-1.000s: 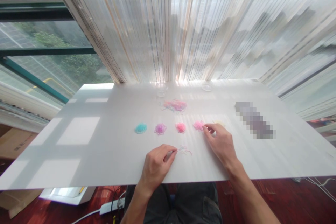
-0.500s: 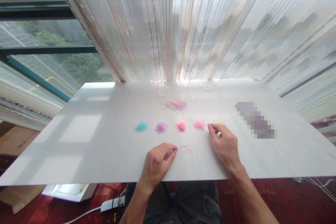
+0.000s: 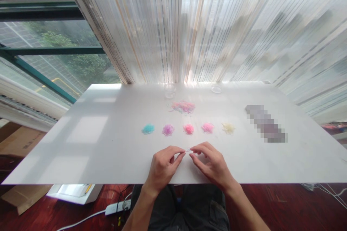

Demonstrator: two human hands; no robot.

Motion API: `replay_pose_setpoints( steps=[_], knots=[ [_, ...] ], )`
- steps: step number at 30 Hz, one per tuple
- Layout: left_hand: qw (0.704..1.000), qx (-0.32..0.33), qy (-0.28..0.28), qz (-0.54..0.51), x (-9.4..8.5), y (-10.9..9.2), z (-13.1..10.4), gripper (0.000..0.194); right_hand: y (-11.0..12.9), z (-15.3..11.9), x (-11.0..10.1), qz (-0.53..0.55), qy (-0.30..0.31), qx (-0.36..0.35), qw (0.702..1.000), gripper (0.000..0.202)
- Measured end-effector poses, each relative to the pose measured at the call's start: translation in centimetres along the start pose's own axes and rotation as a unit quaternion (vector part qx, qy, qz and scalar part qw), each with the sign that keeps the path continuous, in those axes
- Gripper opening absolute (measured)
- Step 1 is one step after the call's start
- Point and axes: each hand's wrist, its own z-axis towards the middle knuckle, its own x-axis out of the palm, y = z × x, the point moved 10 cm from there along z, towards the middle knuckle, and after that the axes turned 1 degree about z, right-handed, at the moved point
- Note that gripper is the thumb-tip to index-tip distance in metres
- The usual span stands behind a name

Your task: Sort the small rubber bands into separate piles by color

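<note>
My left hand [image 3: 164, 166] is closed in a pinch low over the near middle of the table, on small, thin rubber bands [image 3: 188, 149] that show pale at its fingertips. Facing it from the right, my right hand [image 3: 210, 160] has thumb and forefinger parted, close to the same bands. Beyond both hands runs a row of small piles of bands: teal [image 3: 148, 129], purple [image 3: 168, 130], red-pink [image 3: 188, 129], light pink [image 3: 208, 127] and pale yellow [image 3: 228, 127]. Behind the row lies a looser mixed-colour heap [image 3: 183, 107].
A clear round container [image 3: 170, 90] and a clear lid-like disc [image 3: 216, 88] stand at the back of the white table [image 3: 124, 158]. To the right lies a pixelated long object [image 3: 267, 124]. Striped curtains [image 3: 151, 36] hang behind the far edge.
My right hand has moved left and nearer, from beside the yellow pile to the bands at my left hand. The yellow pile is now uncovered. My left hand has hardly moved.
</note>
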Motion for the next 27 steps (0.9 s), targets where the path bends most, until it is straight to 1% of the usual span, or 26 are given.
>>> replay_pose_setpoints(
  steps=[8, 16, 22, 27],
  knots=[
    [1.000, 0.005, 0.002, 0.000, 0.03, -0.09, -0.09, 0.008, -0.58, -0.05, 0.64, 0.000, 0.011, 0.003, 1.000, 0.008],
    [1.000, 0.003, 0.003, -0.007, -0.04, -0.09, 0.05, 0.009, -0.59, 0.19, 0.55, 0.005, 0.015, 0.016, 1.000, 0.009],
    [1.000, 0.003, -0.003, 0.001, -0.09, -0.05, 0.03, 0.009, -0.23, 0.22, 0.14, 0.010, 0.002, 0.003, 1.000, 0.008],
    [1.000, -0.005, 0.001, 0.014, 0.03, 0.02, 0.18, 0.011, -0.29, 0.27, -0.01, 0.013, -0.001, 0.009, 1.000, 0.010]
  ],
)
